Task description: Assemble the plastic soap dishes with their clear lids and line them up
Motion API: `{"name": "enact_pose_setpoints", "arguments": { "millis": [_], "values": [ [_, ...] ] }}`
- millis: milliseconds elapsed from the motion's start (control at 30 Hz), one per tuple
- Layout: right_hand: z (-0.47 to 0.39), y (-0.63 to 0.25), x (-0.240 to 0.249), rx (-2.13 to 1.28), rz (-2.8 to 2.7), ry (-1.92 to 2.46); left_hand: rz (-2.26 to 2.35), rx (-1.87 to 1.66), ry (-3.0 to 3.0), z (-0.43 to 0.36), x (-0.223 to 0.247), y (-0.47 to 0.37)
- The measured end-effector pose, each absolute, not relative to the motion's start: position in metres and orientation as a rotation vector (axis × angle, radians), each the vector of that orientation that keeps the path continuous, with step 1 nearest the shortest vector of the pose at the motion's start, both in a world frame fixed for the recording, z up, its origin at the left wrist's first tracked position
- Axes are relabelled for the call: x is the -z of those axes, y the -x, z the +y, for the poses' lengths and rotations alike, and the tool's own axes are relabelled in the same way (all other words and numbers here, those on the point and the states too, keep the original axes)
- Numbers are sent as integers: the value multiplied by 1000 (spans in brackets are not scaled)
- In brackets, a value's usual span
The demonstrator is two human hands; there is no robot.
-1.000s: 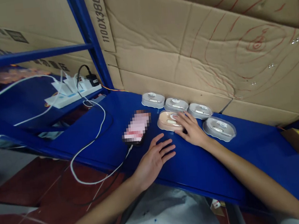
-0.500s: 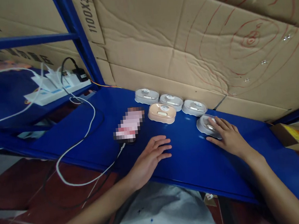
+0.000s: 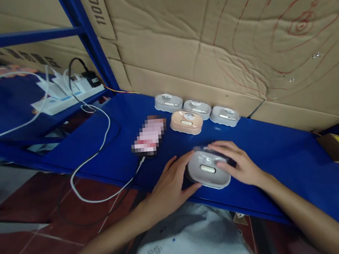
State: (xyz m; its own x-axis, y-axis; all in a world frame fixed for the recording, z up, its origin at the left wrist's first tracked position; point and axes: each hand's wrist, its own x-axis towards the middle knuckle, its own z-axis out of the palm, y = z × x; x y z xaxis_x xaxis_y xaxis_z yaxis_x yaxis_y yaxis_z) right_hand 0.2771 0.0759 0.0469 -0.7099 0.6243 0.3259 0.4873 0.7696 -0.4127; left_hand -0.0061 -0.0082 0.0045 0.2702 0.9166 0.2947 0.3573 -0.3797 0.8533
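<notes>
A grey oval plastic box (image 3: 207,174) with a white oblong piece on its front is close to me, above the blue tabletop. My left hand (image 3: 176,177) grips its left end, thumb along the near edge and fingers at the far side. My right hand (image 3: 239,162) is closed on its right end, fingers over a dark, see-through rim at the top. Whether that rim is a separate lid I cannot tell. Farther back are an orange oval box (image 3: 186,123) and three more grey ones, including a left box (image 3: 168,103), a middle box (image 3: 197,108) and a right box (image 3: 224,116).
A phone (image 3: 149,136), its screen blurred, lies left of the boxes, with a white cable (image 3: 116,198) looping off it. A white power strip (image 3: 69,100) full of plugs is at the left. Cardboard (image 3: 161,36) walls the back; an open carton (image 3: 337,150) stands right.
My right hand has brought the grey box from the right end of the row towards me and leftwards. The left hand has moved to meet it and now grips its left end.
</notes>
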Motion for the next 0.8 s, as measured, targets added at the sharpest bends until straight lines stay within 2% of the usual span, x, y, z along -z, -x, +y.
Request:
{"name": "enact_pose_setpoints", "arguments": {
  "millis": [167,267,467,800],
  "values": [
    [116,-299,-21,-85,-2399,1111,1141,-971,-2009,-6,-7,9],
    [114,-301,-23,-59,-2445,1199,1144,-938,-2025,-4,-8,10],
    [65,-281,-54,-297,-2681,694,1180,-1066,-1910,-5,-11,12],
    [57,-267,-44,-247,-2544,672,1162,-1095,-1846,-7,-7,11]
  ]
}}
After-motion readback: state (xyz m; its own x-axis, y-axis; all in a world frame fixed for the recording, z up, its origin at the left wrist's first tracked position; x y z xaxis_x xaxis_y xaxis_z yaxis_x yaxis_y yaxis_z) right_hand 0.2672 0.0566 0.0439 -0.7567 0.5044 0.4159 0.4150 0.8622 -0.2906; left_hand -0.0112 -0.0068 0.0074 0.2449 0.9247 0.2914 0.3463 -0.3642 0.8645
